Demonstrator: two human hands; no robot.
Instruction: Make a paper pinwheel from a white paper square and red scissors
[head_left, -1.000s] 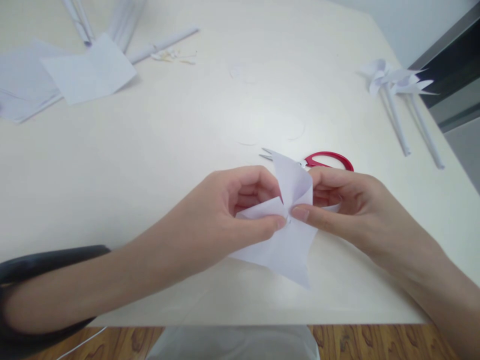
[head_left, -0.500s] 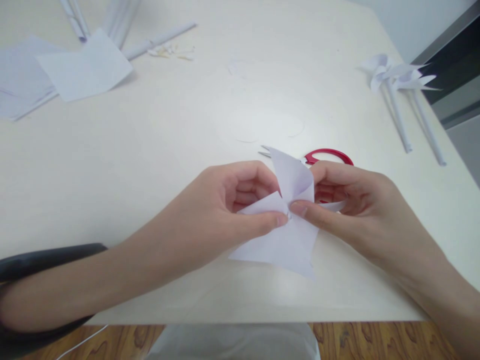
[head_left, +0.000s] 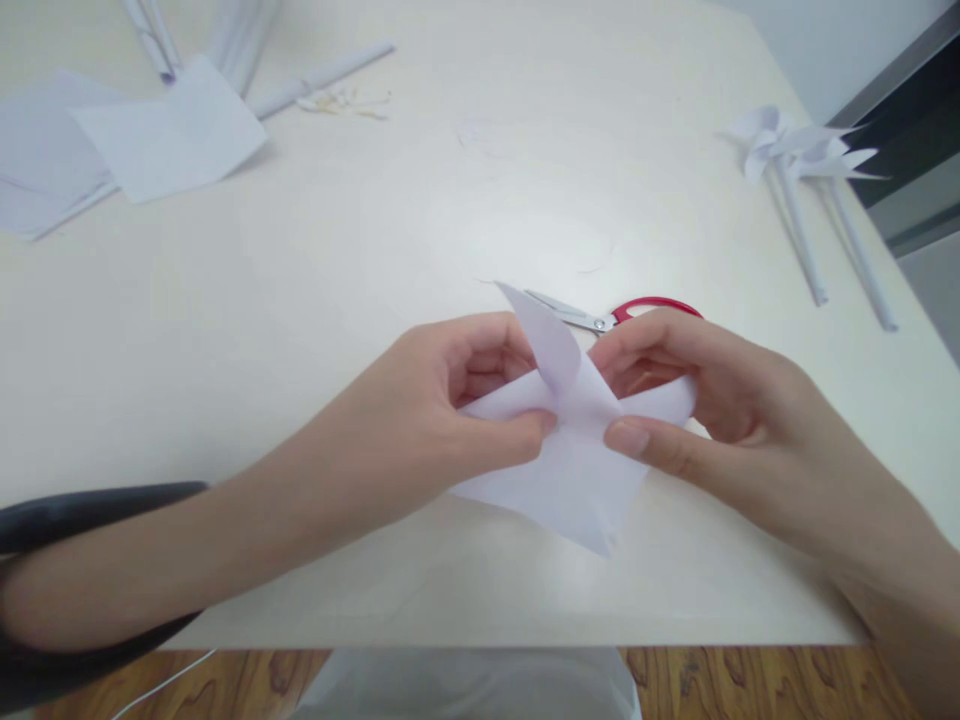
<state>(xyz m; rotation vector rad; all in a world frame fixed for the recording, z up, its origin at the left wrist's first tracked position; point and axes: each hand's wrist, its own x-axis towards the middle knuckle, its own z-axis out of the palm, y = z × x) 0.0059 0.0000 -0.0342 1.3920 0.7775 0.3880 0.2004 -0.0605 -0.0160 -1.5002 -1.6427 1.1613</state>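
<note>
Between my hands is a white paper pinwheel (head_left: 570, 480), with some corners folded in toward its centre and one point sticking up. My left hand (head_left: 469, 400) is closed on its left side, the thumb pressing near the middle. On the right side my right hand (head_left: 690, 400) grips the paper, its thumb in front and its fingers partly hidden behind. Just beyond the paper lie scissors with red handles (head_left: 600, 322), partly covered by the pinwheel and my right hand.
Two finished paper pinwheels on sticks (head_left: 795, 160) lie at the right table edge. Paper sheets (head_left: 172, 135), rolled paper sticks (head_left: 322, 80) and a small pile of thin pale bits (head_left: 352, 103) are at the far left. The white table (head_left: 262, 280) ends near my body.
My right thumb has shifted right, away from the paper's centre. The upright point now leans left, the right flap shows more, and more of the scissors' blades is visible.
</note>
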